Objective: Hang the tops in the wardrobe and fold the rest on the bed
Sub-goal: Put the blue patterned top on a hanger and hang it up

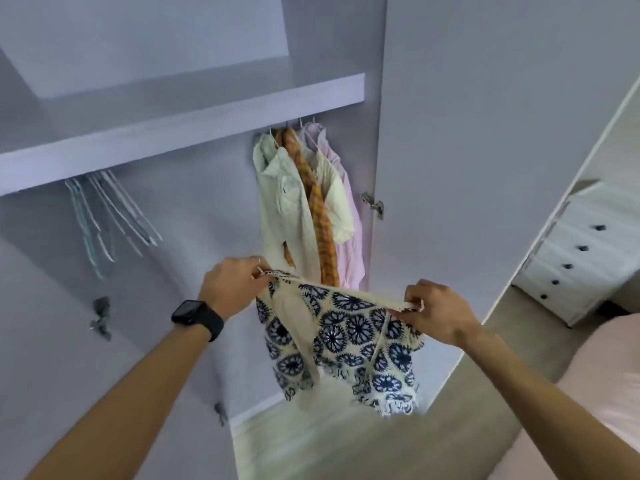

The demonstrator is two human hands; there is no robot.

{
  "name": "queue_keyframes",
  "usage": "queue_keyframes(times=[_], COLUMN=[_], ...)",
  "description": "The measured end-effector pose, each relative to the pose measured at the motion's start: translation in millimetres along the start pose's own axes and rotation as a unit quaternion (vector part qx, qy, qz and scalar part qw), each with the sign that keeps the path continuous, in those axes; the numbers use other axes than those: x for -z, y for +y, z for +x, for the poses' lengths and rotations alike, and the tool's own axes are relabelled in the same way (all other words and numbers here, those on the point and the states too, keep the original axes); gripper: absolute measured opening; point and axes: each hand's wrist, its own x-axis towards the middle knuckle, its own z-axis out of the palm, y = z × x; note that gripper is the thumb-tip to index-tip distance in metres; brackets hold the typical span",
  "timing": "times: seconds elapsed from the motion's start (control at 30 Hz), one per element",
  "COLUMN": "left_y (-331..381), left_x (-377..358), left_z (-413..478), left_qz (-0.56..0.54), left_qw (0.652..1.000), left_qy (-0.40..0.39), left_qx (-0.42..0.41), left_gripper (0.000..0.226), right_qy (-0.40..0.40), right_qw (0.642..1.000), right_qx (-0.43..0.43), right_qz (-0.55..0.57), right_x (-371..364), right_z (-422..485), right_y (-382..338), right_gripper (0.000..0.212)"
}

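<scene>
Wardrobe [180,133] stands open with shirts [304,202] inside. Left hand [232,285] and right hand [440,313] each pinch a top corner of the flowery garment [346,341], held up in front. Next it likely needs a spare hanger [110,216] (or the bed [606,375], if shorts).

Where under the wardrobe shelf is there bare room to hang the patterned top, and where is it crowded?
Free: the stretch under the shelf between the empty hangers and the hung shirts. Crowded: the right end, among the shirts.
</scene>
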Motion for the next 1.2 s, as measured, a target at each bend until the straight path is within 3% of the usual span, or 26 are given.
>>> queue_keyframes(times=[0.1, 0.17, 0.27, 0.37, 0.47, 0.6, 0.67, 0.87, 1.0, 1.07, 1.2], left_y=[-0.5, 0.2, 6.9, 10.6, 4.9, -12.2, -17.4, -36.2, -50.9, -59.7, -79.9], left_x=[-0.4, -8.3, -28.6, -45.1, -44.4, -24.8, -16.2, -1.8, -0.1, 3.5, 12.7], left_z=[-7.6, -16.9, -32.8, -41.1, -43.4, -41.0, -36.0, -31.7, -37.1, -40.4, -48.5], left_qz=[0.041, 0.010, -0.050, -0.029, 0.012, 0.048, 0.063, 0.073, 0.075, 0.073, 0.069], left_qw=[0.998, 0.996, 0.980, 0.973, 0.976, 0.985, 0.987, 0.979, 0.976, 0.975, 0.971], left_qy=[-0.023, -0.071, -0.185, -0.223, -0.199, -0.104, -0.057, -0.012, 0.004, 0.009, 0.020], left_qx=[0.029, 0.045, 0.056, 0.053, 0.090, 0.129, 0.140, 0.190, 0.206, 0.212, 0.230], left_gripper=[0.023, 0.023, 0.022, 0.029, 0.031, 0.032, 0.031, 0.030, 0.029, 0.027, 0.024], right_qy=[-0.039, -0.049, -0.039, -0.027, -0.011, -0.062, -0.067, -0.111, -0.060, -0.046, -0.109], right_qw=[0.996, 0.992, 0.993, 0.980, 0.996, 0.995, 0.995, 0.993, 0.996, 0.996, 0.993], right_qx=[-0.052, -0.100, -0.095, -0.074, -0.036, 0.031, 0.050, 0.042, 0.023, 0.017, 0.049], right_qz=[-0.056, -0.057, 0.062, 0.184, 0.080, -0.072, -0.051, -0.006, -0.069, -0.071, 0.004], right_x=[0.1, -4.1, -7.8, -5.0, -1.8, -5.0, -9.4, -12.6, -8.0, -3.9, 0.5], right_z=[18.5, 30.0, 48.8, 63.1, 76.3, 86.7, 88.8, 87.3, 88.4, 92.0, 95.5], right_y=[6.7, 9.6, 5.7, -1.4, 5.3, 18.3, 17.9, 13.0, 7.1, 1.7, -6.3], right_gripper=[0.030, 0.019, 0.005, 0.007, 0.014, 0.034, 0.046, 0.048, 0.051, 0.048, 0.033])
